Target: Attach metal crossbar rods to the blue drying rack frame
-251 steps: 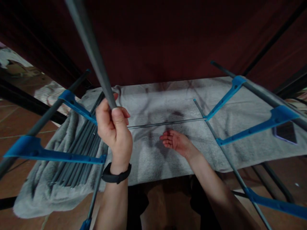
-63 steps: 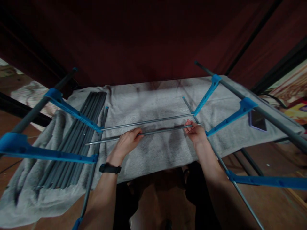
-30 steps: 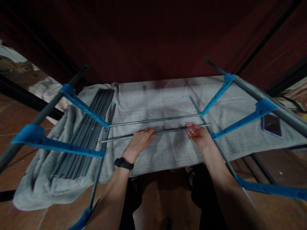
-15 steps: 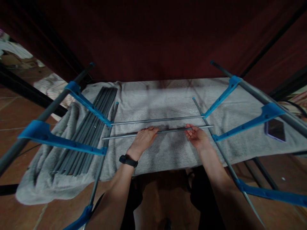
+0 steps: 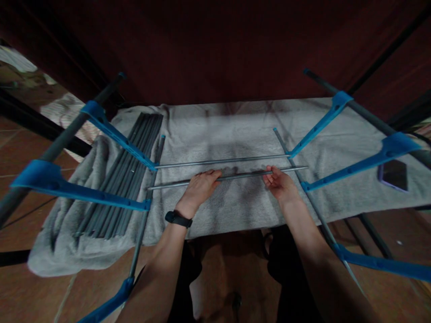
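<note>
A thin grey metal tube (image 5: 240, 176) runs crosswise in front of me, held in both hands. My left hand (image 5: 201, 188) closes over it from above, left of its middle, with a black band (image 5: 178, 219) on that wrist. Nearer its right end, the fingers of my right hand (image 5: 276, 180) pinch it, palm turned partly up. Just beyond lies a parallel tube (image 5: 222, 160), spanning two side frames of grey poles with blue plastic brackets (image 5: 117, 139). The held tube's ends cross the lower poles of the left and right frames; whether they touch cannot be made out.
Several loose grey tubes (image 5: 121, 184) lie side by side on a grey blanket (image 5: 215, 121) at the left. A phone (image 5: 393, 176) rests on the blanket at the right. Behind stands a dark red panel (image 5: 215, 54). Tiled floor (image 5: 43, 296) shows below.
The held tube has shifted slightly right relative to the frames, its right end now further past the right pole. Both hands keep their hold. My view has tipped a little.
</note>
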The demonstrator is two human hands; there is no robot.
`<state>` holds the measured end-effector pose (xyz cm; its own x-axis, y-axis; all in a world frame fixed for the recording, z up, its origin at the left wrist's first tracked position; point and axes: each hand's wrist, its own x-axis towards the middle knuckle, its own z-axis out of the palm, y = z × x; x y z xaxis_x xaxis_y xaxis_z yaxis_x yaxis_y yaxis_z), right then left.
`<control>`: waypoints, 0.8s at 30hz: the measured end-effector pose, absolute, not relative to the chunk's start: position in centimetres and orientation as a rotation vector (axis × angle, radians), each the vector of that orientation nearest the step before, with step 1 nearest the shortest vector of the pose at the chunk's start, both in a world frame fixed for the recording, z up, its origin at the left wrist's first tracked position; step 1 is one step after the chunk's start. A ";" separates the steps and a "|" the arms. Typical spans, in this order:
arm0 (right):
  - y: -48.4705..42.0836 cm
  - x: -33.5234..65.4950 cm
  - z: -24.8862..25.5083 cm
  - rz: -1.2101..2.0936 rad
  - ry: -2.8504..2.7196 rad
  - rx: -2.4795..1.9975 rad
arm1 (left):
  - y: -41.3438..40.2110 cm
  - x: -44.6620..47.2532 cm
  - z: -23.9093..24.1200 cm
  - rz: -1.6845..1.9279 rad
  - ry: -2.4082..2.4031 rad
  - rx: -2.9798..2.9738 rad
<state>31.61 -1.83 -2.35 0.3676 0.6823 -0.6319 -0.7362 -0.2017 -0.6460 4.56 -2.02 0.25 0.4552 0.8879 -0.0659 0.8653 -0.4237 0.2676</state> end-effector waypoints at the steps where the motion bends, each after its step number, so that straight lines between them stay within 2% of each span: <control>1: -1.9 31.6 -2.2 1.295 0.056 -1.224 | -2.0 4.6 0.3 0.119 1.512 2.457; 24: -1.8 32.4 -1.7 1.384 0.034 -1.233 | -2.1 4.5 0.1 0.151 1.581 2.514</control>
